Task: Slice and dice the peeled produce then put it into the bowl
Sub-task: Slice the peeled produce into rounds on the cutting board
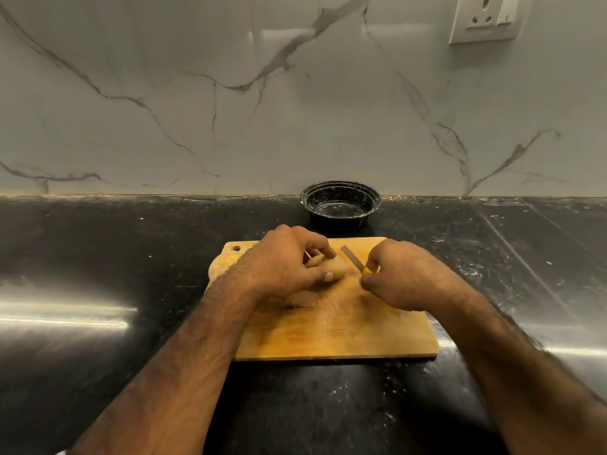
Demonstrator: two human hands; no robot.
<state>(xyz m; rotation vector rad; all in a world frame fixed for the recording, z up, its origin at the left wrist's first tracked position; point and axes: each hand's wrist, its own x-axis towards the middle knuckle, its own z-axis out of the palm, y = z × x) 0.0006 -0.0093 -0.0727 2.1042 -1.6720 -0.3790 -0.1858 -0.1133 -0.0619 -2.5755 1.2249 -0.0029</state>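
A peeled pale potato [333, 268] lies on the wooden cutting board [331, 336]. My left hand [282, 264] holds it between thumb and curled fingers, covering its left part. Just to the right, my right hand [400, 277] grips the yellow handle of a small knife [353, 259]. The blade points away and to the left, a short gap from the potato. A black round bowl [340, 205] stands behind the board against the wall, with nothing in it.
The board lies on a dark glossy countertop [131, 257] that runs left and right. A marble-pattern wall rises right behind the bowl. A white wall socket [486, 18] sits high on the right.
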